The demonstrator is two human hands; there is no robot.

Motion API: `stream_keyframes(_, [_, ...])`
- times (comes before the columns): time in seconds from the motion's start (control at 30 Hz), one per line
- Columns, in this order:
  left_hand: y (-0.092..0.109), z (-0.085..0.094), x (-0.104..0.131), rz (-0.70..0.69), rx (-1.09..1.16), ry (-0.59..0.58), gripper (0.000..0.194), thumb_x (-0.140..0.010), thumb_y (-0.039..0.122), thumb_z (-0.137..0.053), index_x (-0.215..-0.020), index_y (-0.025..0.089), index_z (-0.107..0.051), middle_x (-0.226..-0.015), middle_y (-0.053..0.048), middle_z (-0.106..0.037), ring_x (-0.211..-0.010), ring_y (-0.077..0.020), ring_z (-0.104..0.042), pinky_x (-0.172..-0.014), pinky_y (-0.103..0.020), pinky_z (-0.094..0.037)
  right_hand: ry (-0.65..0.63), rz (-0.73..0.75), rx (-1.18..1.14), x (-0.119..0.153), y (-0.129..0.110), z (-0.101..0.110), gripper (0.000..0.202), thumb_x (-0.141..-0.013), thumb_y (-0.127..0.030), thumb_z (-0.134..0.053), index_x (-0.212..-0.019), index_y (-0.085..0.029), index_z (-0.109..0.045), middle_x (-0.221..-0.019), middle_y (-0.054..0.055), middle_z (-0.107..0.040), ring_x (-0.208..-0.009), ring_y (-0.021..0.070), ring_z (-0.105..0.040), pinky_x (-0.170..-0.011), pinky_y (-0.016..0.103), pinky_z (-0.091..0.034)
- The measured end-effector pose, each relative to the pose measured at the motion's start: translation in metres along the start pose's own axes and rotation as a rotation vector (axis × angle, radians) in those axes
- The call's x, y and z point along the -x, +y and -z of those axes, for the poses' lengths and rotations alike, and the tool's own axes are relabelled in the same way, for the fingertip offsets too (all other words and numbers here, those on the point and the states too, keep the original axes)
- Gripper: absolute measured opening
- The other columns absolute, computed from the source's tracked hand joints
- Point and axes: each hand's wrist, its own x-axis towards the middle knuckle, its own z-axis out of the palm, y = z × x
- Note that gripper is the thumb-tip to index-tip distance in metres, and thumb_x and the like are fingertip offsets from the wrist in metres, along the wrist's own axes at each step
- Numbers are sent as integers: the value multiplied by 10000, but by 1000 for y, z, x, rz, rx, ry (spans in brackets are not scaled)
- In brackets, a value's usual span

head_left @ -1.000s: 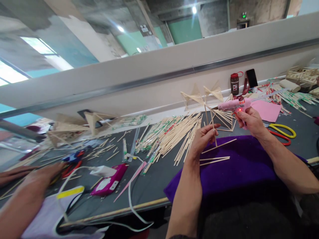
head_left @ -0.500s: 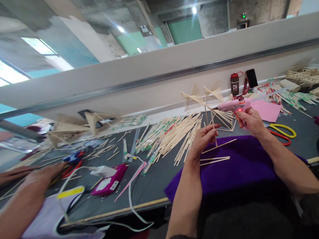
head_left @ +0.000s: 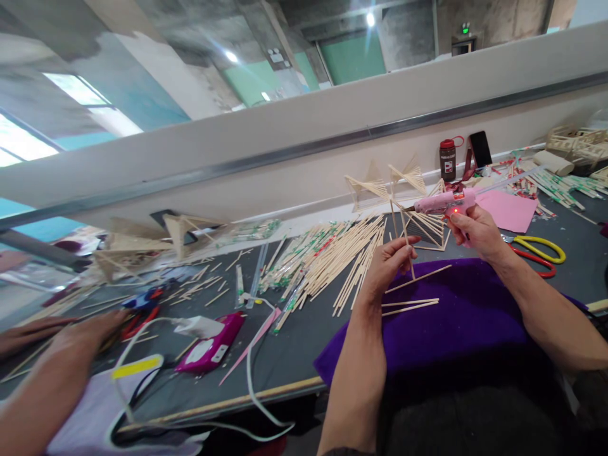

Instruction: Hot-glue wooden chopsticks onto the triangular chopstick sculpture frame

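My right hand [head_left: 472,231] is wrapped round a pink glue gun [head_left: 439,201] with a red light lit and a clear glue stick out of its back. Its nozzle points left, at the top of the wooden sticks [head_left: 405,229] pinched in my left hand [head_left: 392,259]. Whether the nozzle touches the wood I cannot tell. Below these, loose sticks [head_left: 411,306] lie on a purple cloth [head_left: 427,339] at the table's front edge. Twisted stick frames [head_left: 370,185] stand just behind, against the wall.
A pile of bare sticks [head_left: 339,259] lies left of my hands. Scissors [head_left: 539,250] with red and yellow handles are at right. A dark bottle [head_left: 447,160] and phone [head_left: 479,149] stand behind. At left are a magenta pack [head_left: 211,345], a white cable [head_left: 249,373] and another person's hands [head_left: 90,329].
The glue gun has shifted very slightly left along with my right hand. My left hand keeps its pinch on the sticks, almost unmoved.
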Motion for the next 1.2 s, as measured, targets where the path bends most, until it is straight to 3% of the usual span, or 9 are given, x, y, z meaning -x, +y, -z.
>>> stream_keyframes(0.73, [0,1,1,24,8,-19,376,-782,341,-633,-1083,126,-701,-721,0,-618,-491,-58,-471,-498,-222,-369,-25,-14,47,0,3,3,381,-724,-514,-659,-596,-191,-501,-450,-28,-478,-362,76,-396,-361,215,-290])
stream_keyframes(1.2, [3,-1,3,29,4,-16,369,-782,343,-632,-1071,124,-702,-728,-4,-626,-489,-59,-477,-505,-228,-372,9,-28,16,0,3,1,386,-684,-524,-685,-611,-187,-509,-467,-39,-486,-367,67,-407,-349,200,-301])
